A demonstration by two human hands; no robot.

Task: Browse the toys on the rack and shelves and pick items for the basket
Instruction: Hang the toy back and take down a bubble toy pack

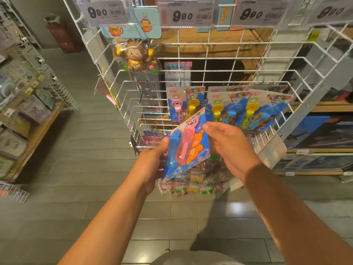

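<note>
We hold the blue carded blister pack with its pink bubble wand (188, 144) tilted face-up before the white wire rack (219, 60), our left hand (152, 159) gripping its edge, our right hand (232, 146) pinching its top corner, seemingly to inspect it.

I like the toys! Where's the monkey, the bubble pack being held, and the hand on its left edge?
Monkey toy (134, 56): head view, on its face.
Bubble wand pack (193, 148): head view, on the orange bear picture.
Left hand (152, 157): head view, on the hand's back.
</note>
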